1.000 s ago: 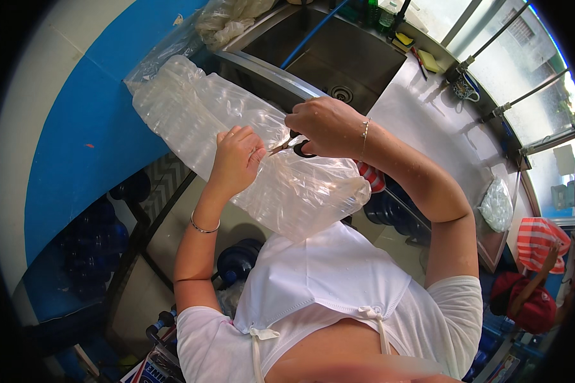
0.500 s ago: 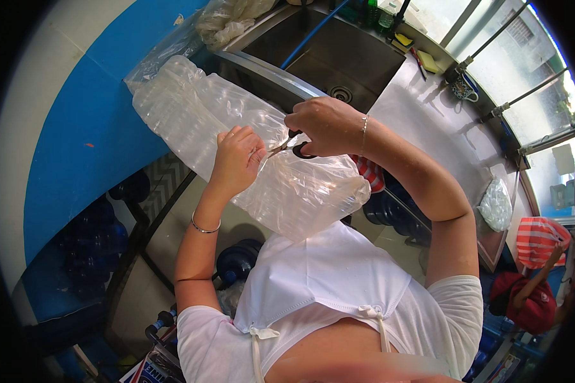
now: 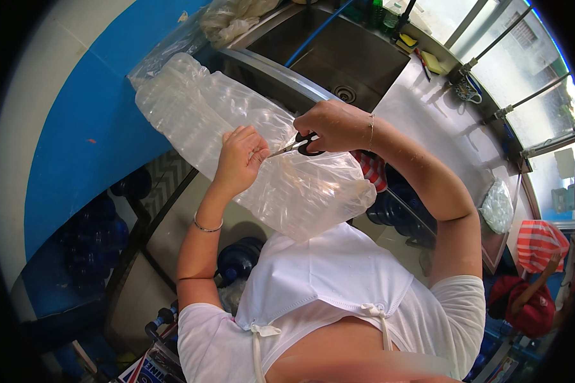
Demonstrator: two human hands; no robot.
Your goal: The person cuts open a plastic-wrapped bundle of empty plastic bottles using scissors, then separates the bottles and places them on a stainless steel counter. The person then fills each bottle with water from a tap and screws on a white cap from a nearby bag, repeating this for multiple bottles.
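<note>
Wears a white short-sleeved top (image 3: 452, 309) under a white apron (image 3: 329, 268) with a stitched upper edge, thin white straps (image 3: 258, 357) knotted at its corners. Silver-coloured bangle (image 3: 207, 230) on the left wrist (image 3: 214, 203), thin bracelet (image 3: 371, 131) on the right wrist (image 3: 358, 133)

The right hand (image 3: 336, 126) shifted slightly to the right, bringing more of the black-handled scissors (image 3: 291, 147) into view.

You were in what looked like a water shop's wash area: steel sink (image 3: 345, 48) and counter (image 3: 415, 108) by a window (image 3: 524, 57), sponge (image 3: 434, 62) and mug (image 3: 469, 91) along the edge, big blue jugs (image 3: 238, 258) below, bag of clear bottles (image 3: 188, 105) before you.
</note>
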